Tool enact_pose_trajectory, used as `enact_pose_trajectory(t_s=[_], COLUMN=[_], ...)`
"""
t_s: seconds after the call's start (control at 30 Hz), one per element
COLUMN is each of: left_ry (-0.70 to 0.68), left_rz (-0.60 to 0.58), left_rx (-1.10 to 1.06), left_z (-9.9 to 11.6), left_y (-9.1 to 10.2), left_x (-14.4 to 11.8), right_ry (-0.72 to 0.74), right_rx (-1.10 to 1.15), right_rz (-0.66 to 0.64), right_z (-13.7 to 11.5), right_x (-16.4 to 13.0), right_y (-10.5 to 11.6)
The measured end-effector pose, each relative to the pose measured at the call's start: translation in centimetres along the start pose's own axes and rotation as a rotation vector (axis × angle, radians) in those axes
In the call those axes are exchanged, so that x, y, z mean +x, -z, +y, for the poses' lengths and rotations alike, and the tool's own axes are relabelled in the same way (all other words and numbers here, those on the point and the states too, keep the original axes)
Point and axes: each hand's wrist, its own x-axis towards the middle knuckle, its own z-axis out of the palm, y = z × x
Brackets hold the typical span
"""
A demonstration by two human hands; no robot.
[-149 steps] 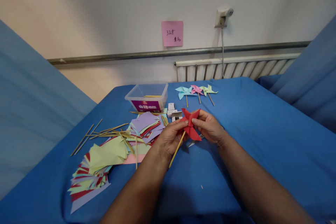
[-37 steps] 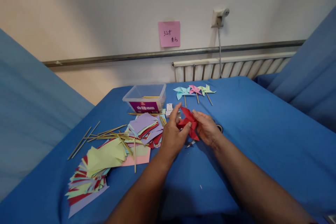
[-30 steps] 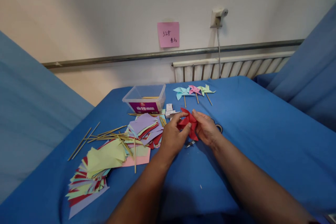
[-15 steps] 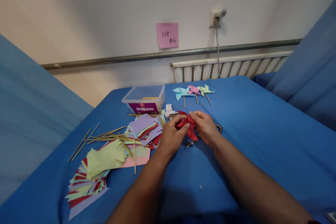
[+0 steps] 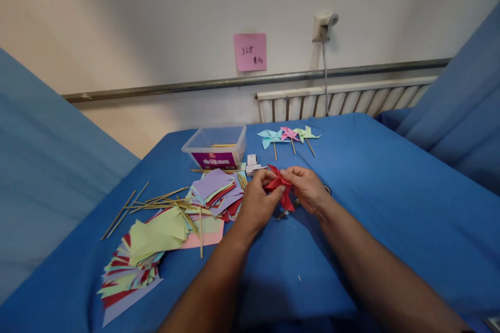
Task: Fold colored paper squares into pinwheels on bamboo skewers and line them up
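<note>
Red paper pinwheel (image 5: 280, 187) held up between both hands, just above the blue-covered bench (image 5: 375, 203), near its middle. Blades already folded in toward the centre; shape reads as a pinwheel. No stick can be made out on it in this view, so whether it is mounted I cannot tell.

Left hand (image 5: 255, 203) pinches the left blades between thumb and fingers. Right hand (image 5: 308, 190) pinches the centre and right side from above. Both closed on the paper, neither resting on the bench.

Judged progress: folding looks done or nearly so; fixing the centre and fitting a stick appear to be what is left for this one.

Just under the hands, a small metal tool (image 5: 283, 213) lies on the cloth; too hidden to name.

Beyond the hands, three finished pinwheels (image 5: 289, 135) on sticks lie side by side: light blue, pink, pale green.

To the left: stack of cut paper squares (image 5: 214, 190), a second fanned heap of paper pieces (image 5: 140, 250) nearer the edge, loose wooden sticks (image 5: 164, 199) scattered between them. Clear plastic box (image 5: 216, 145) with purple label behind the stack. Plenty of stock unused.
</note>
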Motion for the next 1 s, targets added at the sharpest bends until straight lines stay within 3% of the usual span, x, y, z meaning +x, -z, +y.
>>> enact_pose_trajectory(t_s=[0.3, 0.73, 0.87, 1.0], left_ry=[0.063, 0.106, 0.23, 0.36], left_rz=[0.032, 0.085, 0.118, 0.141], left_rx=[-0.043, -0.152, -0.343, -0.611], left_z=[-0.1, -0.3, -0.6, -0.9], left_y=[0.2, 0.1, 0.2, 0.6], left_x=[0.3, 0.4, 0.8, 1.1], right_ry=[-0.029, 0.037, 0.06, 0.05], right_rx=[0.073, -0.004, 0.027, -0.047], right_rz=[-0.001, 0.074, 0.152, 0.13], right_z=[-0.3, 0.2, -0.1, 0.2], right_x=[-0.1, 0.1, 0.1, 0.0], right_y=[-0.1, -0.2, -0.1, -0.4])
